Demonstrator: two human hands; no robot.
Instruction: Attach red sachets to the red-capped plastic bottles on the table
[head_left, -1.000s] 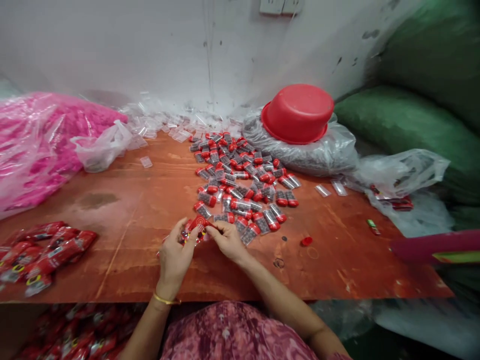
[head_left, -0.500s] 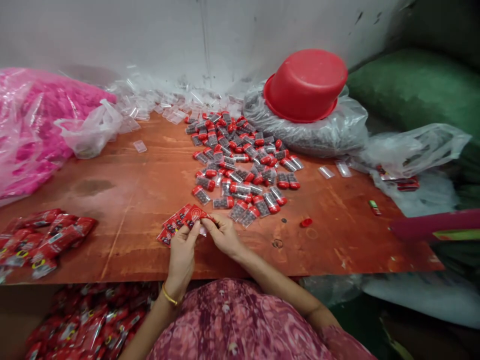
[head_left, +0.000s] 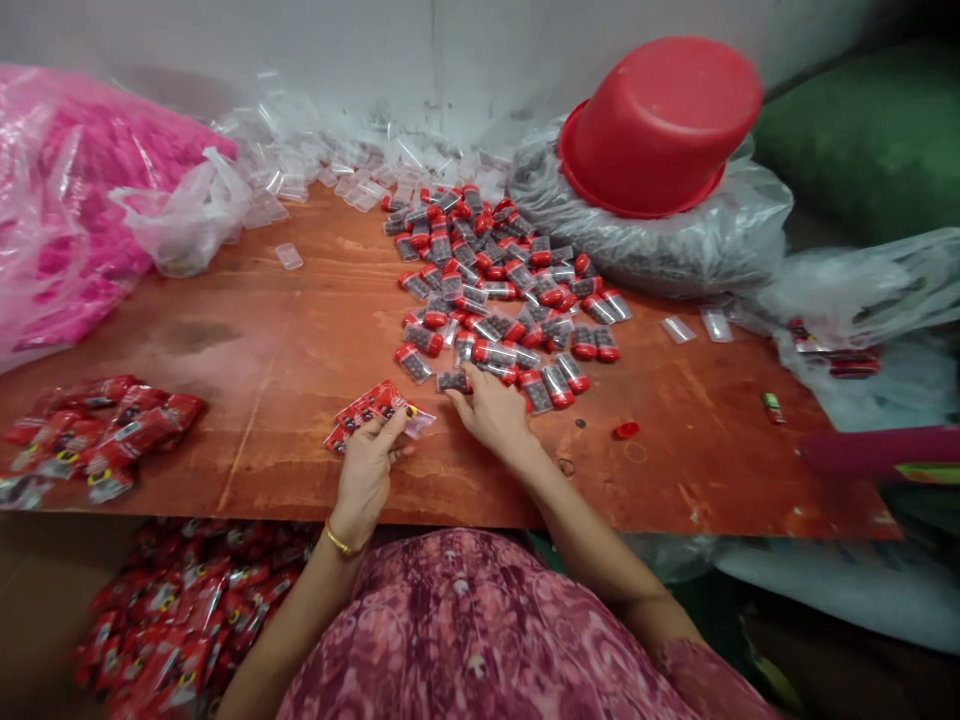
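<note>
Between the thumb and fingers of my left hand (head_left: 369, 465) is a red printed plastic packet (head_left: 386, 398) with a clear end. More red packets (head_left: 346, 422) lie fanned beneath it, just above the table. My right hand (head_left: 495, 412) is at the near edge of a heap of small clear containers (head_left: 480, 268), red-capped and filled with dark pellets. Its thumb and index finger close around the cap end of one container (head_left: 451, 381), which still lies on the table. My fingers hide that container's cap.
Filled red packets (head_left: 112, 435) lie at the left, with more (head_left: 187, 620) below the table edge. Empty clear containers (head_left: 367, 190) line the wall. A red tub (head_left: 660, 125) rests upside down on a bag (head_left: 675, 255). A pink-filled bag (head_left: 67, 200) stands left.
My right hand has left the packet at my left hand and moved right and away from me to the heap's edge. My left hand keeps hold of the packet. The view has shifted slightly.
</note>
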